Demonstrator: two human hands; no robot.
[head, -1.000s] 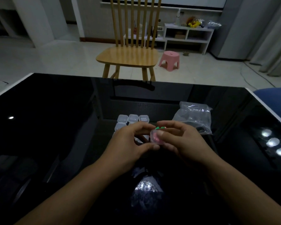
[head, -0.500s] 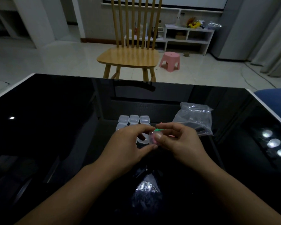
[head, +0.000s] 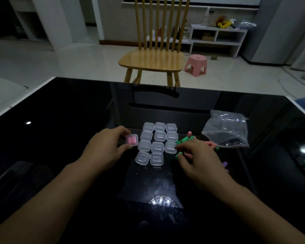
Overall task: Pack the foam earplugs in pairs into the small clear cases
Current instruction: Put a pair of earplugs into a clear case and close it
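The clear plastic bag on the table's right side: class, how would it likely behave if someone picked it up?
The clear plastic bag looks crumpled and thin, so probably floppy and light. Its glossy film may slip, and it would likely sag rather than hold shape.

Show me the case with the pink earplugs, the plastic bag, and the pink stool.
case with pink earplugs (head: 132,141), head view, lid centre
plastic bag (head: 226,129), head view, middle
pink stool (head: 196,60), head view, seat

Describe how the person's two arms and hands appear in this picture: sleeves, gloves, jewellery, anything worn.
Both forearms are bare up to the frame's edge, with no sleeves showing. The left hand and right hand wear no gloves. No watch or bracelet is seen at either wrist. The dim light makes any ring too hard to tell.
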